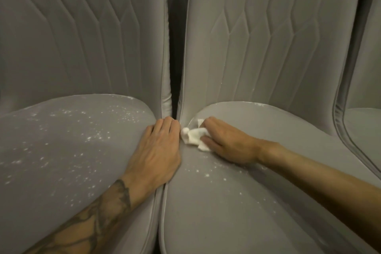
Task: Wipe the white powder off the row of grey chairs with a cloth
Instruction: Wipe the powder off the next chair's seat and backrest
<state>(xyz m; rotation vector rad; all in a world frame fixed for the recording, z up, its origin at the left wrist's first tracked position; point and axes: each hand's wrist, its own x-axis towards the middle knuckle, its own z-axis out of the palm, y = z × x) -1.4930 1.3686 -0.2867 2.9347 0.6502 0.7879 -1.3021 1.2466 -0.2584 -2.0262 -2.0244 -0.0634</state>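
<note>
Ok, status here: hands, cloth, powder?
Left hand flat on left seat edge. Right hand presses white cloth into right seat back corner. Powder speckles left seat, some on right. Nothing blocking.

Two grey chair seats sit side by side, edges touching. The left seat (61, 161) carries white powder (92, 136) scattered across it, and a left hand (158, 150) lies flat at its 3 o'clock edge. On the right seat (237, 212), a white cloth (194, 137) lies at 10 o'clock under a right hand (226, 142), with powder flecks (198, 171) toward 9 o'clock.
</note>
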